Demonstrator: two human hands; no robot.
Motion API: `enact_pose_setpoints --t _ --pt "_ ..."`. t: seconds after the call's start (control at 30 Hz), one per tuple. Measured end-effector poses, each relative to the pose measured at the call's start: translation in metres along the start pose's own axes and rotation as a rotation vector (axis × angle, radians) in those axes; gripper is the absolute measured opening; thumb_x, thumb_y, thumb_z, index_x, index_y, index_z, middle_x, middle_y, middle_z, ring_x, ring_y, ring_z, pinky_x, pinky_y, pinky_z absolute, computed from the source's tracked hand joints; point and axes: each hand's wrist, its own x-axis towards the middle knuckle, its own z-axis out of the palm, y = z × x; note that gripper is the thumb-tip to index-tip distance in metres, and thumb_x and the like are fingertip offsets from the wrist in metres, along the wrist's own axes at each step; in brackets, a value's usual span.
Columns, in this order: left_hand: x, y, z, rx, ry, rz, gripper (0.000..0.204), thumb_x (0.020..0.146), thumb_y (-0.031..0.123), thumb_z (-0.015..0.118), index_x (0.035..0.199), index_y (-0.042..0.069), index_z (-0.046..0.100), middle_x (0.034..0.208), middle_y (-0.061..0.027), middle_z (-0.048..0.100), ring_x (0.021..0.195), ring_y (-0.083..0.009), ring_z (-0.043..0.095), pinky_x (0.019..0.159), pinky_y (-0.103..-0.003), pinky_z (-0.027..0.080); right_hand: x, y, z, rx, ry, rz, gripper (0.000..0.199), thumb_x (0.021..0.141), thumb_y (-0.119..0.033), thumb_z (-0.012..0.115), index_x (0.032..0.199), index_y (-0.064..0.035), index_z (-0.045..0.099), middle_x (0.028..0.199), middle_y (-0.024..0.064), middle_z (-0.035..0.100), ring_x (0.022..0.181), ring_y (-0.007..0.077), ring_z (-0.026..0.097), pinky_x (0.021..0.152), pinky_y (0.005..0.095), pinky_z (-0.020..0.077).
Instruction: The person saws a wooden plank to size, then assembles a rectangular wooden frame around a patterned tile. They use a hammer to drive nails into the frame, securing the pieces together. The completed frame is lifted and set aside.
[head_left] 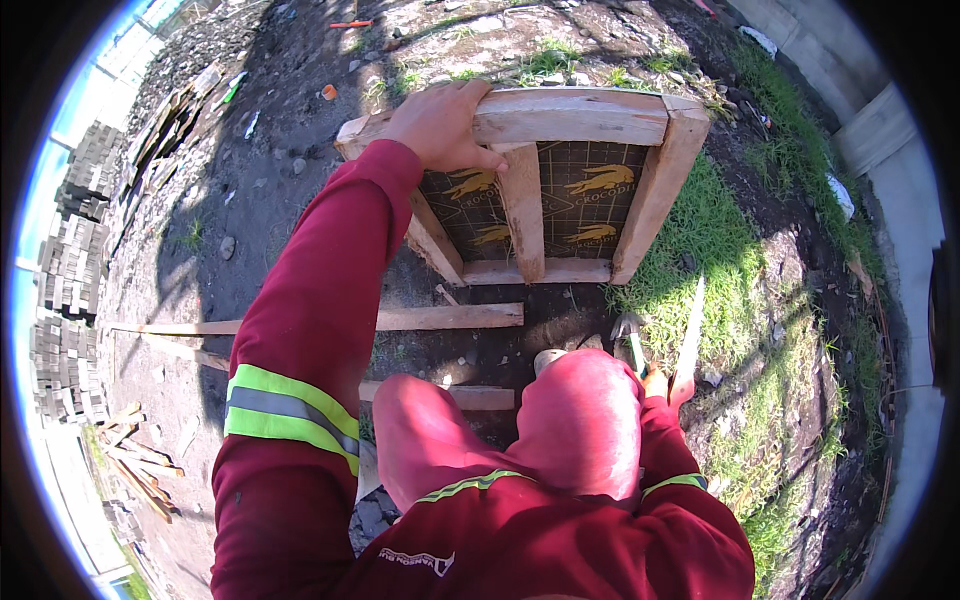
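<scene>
A: Which step is shown?
B: Seemingly, steadying a timber-framed plywood panel (592,200). It stands on edge on the ground, below the left hand (440,125), which is partly curled over the top rail (575,115), thumb near the middle batten (522,215).
A: And the right hand (656,384)?
B: Low beside the knee, mostly hidden; whether it grips the apparent hammer (628,326) just beside it cannot be told. Two loose timbers (450,318) lie between the left hand and the body.
A: What does the next move call for?
B: Presumably, a firm left grip, keeping the panel from tipping.
</scene>
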Motion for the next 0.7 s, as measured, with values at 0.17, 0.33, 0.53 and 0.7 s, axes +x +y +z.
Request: enact_pose_setpoints --t 0.17,0.33,0.53,0.7 --pt "-0.009 0.005 -0.002 -0.002 0.03 0.023 0.092 0.061 0.055 0.081 0.13 0.004 0.046 0.111 -0.0197 0.063 0.106 -0.0359 0.06 0.09 -0.044 0.047 -0.026 -0.041 -0.067 0.215 0.075 -0.494 0.039 0.088 -0.043 0.063 0.094 -0.0052 0.064 0.075 0.0212 0.065 0.072 0.0373 0.066 0.064 0.0438 0.0504" --pt "-0.016 0.01 -0.006 0.01 0.036 0.015 0.088 0.063 0.055 0.08 0.127 0.004 0.048 0.11 -0.0181 0.063 0.105 -0.0353 0.06 0.09 -0.044 0.048 -0.043 -0.141 -0.19 0.169 0.074 -0.975 0.027 0.087 -0.03 0.063 0.087 -0.0035 0.057 0.07 0.0188 0.058 0.064 0.0382 0.06 0.059 0.0457 0.0469" --pt "-0.022 0.009 -0.003 0.02 0.06 0.052 0.081 0.067 0.054 0.078 0.123 0.004 0.05 0.114 -0.0163 0.062 0.107 -0.0335 0.06 0.091 -0.043 0.049 -0.053 -0.237 -0.252 -0.186 0.199 -1.431 0.034 0.083 -0.039 0.067 0.084 -0.0063 0.057 0.071 0.0112 0.057 0.065 0.0309 0.061 0.058 0.0415 0.0496" --pt "-0.028 0.008 0.002 -0.014 0.092 0.058 0.084 0.065 0.052 0.08 0.127 0.005 0.048 0.114 -0.0168 0.061 0.107 -0.0347 0.059 0.091 -0.044 0.047 -0.038 -0.257 -0.259 -0.431 0.201 -1.237 0.034 0.085 -0.041 0.063 0.081 -0.0084 0.055 0.072 0.0109 0.06 0.062 0.0334 0.062 0.056 0.0451 0.0501"
